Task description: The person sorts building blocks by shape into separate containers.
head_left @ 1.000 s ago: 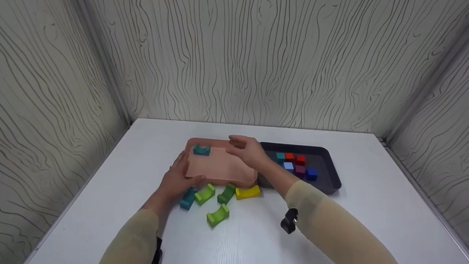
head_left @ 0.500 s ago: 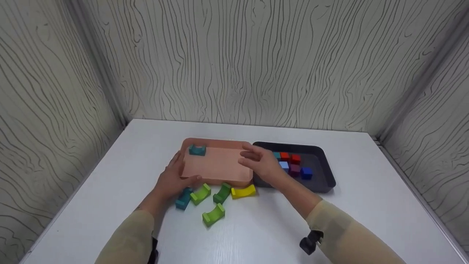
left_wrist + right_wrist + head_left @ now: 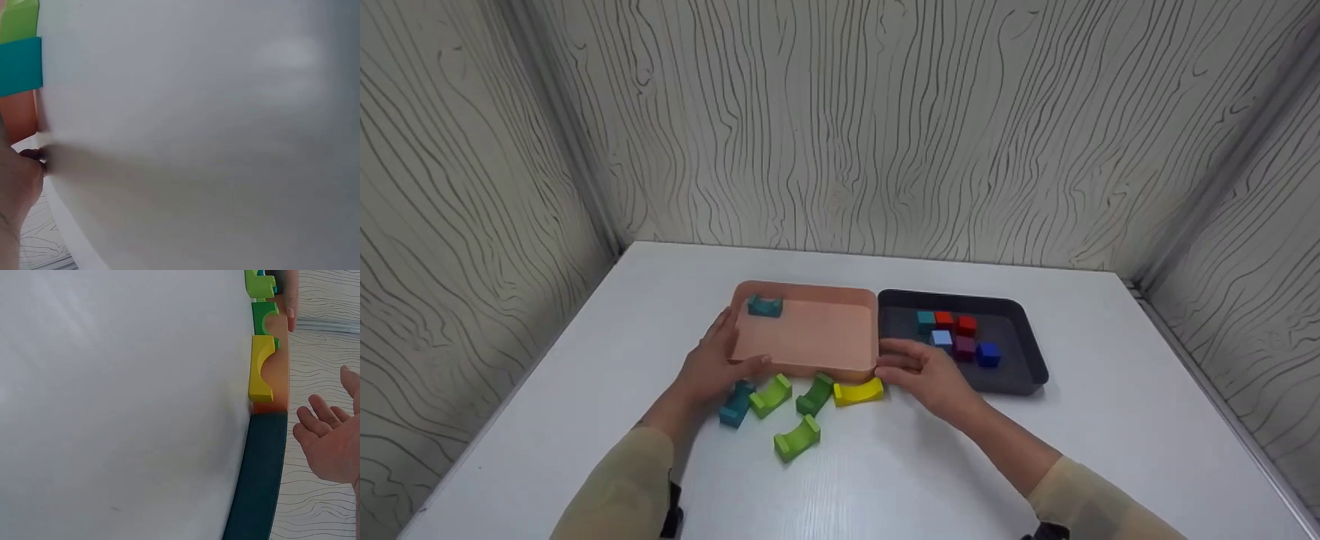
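In the head view my left hand (image 3: pixel 707 367) rests at the near left corner of a pink tray (image 3: pixel 804 369), its fingers along the left side and its thumb by the front rim. A teal arch block (image 3: pixel 765 307) lies inside the tray. My right hand (image 3: pixel 934 379) hovers near the corner where the two trays meet, fingers loosely bent and holding nothing. Close to its thumb lies a yellow arch block (image 3: pixel 859 392). Left of that are a dark green arch block (image 3: pixel 814 395), a lime arch block (image 3: pixel 771 396), another lime arch block (image 3: pixel 797 439) and a teal arch block (image 3: pixel 736 405).
A dark grey tray (image 3: pixel 1020 371) adjoins the pink one on the right. It holds several small cubes, among them a red cube (image 3: pixel 966 325), a light blue cube (image 3: pixel 941 340) and a blue cube (image 3: pixel 988 355). Wood-patterned panels (image 3: pixel 840 150) stand behind and beside the white table (image 3: pixel 877 480).
My right hand has moved from above the pink tray, right and then toward me, down near the yellow arch block. My left hand stays at the tray corner. The view has shifted slightly.
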`<state>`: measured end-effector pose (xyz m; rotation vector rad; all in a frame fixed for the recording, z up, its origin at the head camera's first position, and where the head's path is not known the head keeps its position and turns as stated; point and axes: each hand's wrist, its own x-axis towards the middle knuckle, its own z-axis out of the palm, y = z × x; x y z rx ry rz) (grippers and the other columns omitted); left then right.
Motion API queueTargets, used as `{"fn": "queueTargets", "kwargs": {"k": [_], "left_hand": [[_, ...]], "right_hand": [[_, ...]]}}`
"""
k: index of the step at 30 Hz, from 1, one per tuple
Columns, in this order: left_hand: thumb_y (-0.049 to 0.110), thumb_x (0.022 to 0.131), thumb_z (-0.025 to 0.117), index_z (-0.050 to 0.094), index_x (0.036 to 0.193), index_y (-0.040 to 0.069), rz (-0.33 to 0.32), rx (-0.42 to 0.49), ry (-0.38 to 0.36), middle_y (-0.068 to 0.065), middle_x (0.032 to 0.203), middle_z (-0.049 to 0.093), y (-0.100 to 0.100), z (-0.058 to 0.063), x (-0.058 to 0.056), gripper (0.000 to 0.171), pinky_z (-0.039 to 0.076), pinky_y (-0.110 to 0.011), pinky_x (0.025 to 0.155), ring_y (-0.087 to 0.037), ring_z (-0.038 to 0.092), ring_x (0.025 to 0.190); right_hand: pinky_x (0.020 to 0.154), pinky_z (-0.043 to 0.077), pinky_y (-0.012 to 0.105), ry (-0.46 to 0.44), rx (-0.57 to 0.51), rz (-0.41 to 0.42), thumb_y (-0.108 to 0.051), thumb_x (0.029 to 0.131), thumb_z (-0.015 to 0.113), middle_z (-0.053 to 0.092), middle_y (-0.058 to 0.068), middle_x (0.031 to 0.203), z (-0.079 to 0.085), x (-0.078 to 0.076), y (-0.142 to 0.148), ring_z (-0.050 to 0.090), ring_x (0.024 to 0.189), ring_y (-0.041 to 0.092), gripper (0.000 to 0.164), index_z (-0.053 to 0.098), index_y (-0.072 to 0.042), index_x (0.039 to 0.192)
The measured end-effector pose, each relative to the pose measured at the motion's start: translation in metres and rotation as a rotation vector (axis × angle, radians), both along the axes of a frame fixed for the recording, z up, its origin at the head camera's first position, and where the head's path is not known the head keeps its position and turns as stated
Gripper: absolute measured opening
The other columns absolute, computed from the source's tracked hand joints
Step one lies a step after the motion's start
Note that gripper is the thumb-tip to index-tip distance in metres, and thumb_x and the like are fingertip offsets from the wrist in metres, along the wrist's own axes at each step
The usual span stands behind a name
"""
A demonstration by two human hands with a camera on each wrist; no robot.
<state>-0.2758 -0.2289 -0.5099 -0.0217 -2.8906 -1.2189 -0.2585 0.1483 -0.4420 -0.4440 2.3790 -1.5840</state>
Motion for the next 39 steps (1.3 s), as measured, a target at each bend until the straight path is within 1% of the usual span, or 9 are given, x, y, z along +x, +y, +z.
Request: {"fn": "queueTargets", "kwargs": {"k": [4, 9, 13, 17, 18, 20, 25, 32, 39], "left_hand": [[0.069, 0.090, 0.072, 0.006, 0.173, 0.021, -0.019, -0.010, 0.006, -0.006, 0.179, 0.005, -0.003, 0.000, -0.001, 0.116, 0.020, -0.068, 0.123, -0.040, 0.012, 0.162], [0.068, 0.090, 0.072, 0.005, 0.173, 0.023, -0.033, -0.011, 0.007, -0.005, 0.179, 0.005, -0.005, -0.001, -0.003, 0.115, 0.019, -0.067, 0.123, -0.038, 0.011, 0.163], [0.069, 0.092, 0.070, 0.005, 0.173, 0.022, -0.049, -0.038, 0.007, -0.005, 0.179, 0.005, -0.007, -0.001, -0.003, 0.114, 0.018, -0.067, 0.124, -0.036, 0.009, 0.163], [0.069, 0.093, 0.068, 0.006, 0.172, 0.021, -0.059, -0.055, 0.007, -0.006, 0.179, 0.002, -0.012, 0.000, -0.001, 0.111, 0.016, -0.067, 0.125, -0.037, 0.007, 0.163], [0.069, 0.093, 0.068, 0.006, 0.172, 0.021, -0.058, -0.051, 0.003, -0.007, 0.179, 0.002, -0.013, 0.000, -0.001, 0.112, 0.015, -0.067, 0.125, -0.038, 0.007, 0.163], [0.069, 0.091, 0.071, 0.005, 0.173, 0.022, -0.037, -0.010, -0.022, -0.007, 0.179, 0.003, -0.014, 0.000, 0.000, 0.115, 0.016, -0.066, 0.125, -0.038, 0.008, 0.163], [0.071, 0.083, 0.079, 0.002, 0.173, 0.026, 0.037, 0.101, -0.095, -0.004, 0.179, 0.009, -0.017, -0.002, 0.002, 0.126, 0.019, -0.063, 0.125, -0.034, 0.010, 0.163], [0.071, 0.084, 0.078, 0.002, 0.173, 0.024, 0.016, 0.102, -0.105, -0.006, 0.178, 0.015, -0.017, -0.001, 0.001, 0.126, 0.022, -0.064, 0.124, -0.036, 0.014, 0.162], [0.071, 0.083, 0.078, 0.005, 0.172, 0.033, -0.005, 0.099, -0.090, -0.002, 0.176, 0.024, -0.013, 0.001, -0.002, 0.122, 0.026, -0.067, 0.122, -0.037, 0.021, 0.161]], "right_hand": [[0.106, 0.054, 0.041, -0.006, 0.029, 0.002, -0.032, 0.100, 0.076, 0.073, 0.012, 0.132, -0.007, 0.004, 0.008, 0.068, 0.126, 0.028, 0.060, 0.058, -0.006, 0.151], [0.102, 0.057, 0.039, -0.018, 0.061, -0.006, -0.034, 0.099, 0.077, 0.074, 0.009, 0.127, -0.016, 0.007, 0.014, 0.070, 0.121, 0.027, 0.060, 0.060, -0.007, 0.149], [0.102, 0.057, 0.039, -0.014, 0.087, -0.015, -0.035, 0.099, 0.078, 0.075, 0.007, 0.126, -0.023, 0.008, 0.018, 0.070, 0.120, 0.026, 0.060, 0.061, -0.007, 0.148], [0.103, 0.056, 0.041, -0.017, 0.101, -0.031, -0.035, 0.099, 0.078, 0.074, 0.008, 0.129, -0.028, 0.010, 0.020, 0.070, 0.121, 0.027, 0.059, 0.061, -0.007, 0.148], [0.103, 0.056, 0.042, -0.018, 0.105, -0.035, -0.035, 0.099, 0.078, 0.073, 0.009, 0.129, -0.029, 0.010, 0.020, 0.070, 0.121, 0.027, 0.059, 0.061, -0.007, 0.148], [0.104, 0.056, 0.043, -0.023, 0.103, -0.042, -0.034, 0.098, 0.078, 0.072, 0.010, 0.131, -0.030, 0.011, 0.019, 0.069, 0.122, 0.028, 0.059, 0.061, -0.006, 0.148], [0.104, 0.055, 0.041, -0.026, 0.098, -0.046, -0.031, 0.097, 0.080, 0.071, 0.012, 0.134, -0.032, 0.012, 0.018, 0.069, 0.123, 0.029, 0.060, 0.061, -0.005, 0.148], [0.105, 0.055, 0.041, -0.035, 0.095, -0.037, -0.031, 0.097, 0.080, 0.068, 0.012, 0.141, -0.035, 0.012, 0.018, 0.065, 0.130, 0.030, 0.058, 0.062, -0.009, 0.148], [0.108, 0.052, 0.041, -0.065, 0.113, 0.001, -0.030, 0.099, 0.078, 0.060, 0.013, 0.152, -0.037, 0.011, 0.016, 0.057, 0.140, 0.032, 0.060, 0.058, -0.013, 0.153]]}}
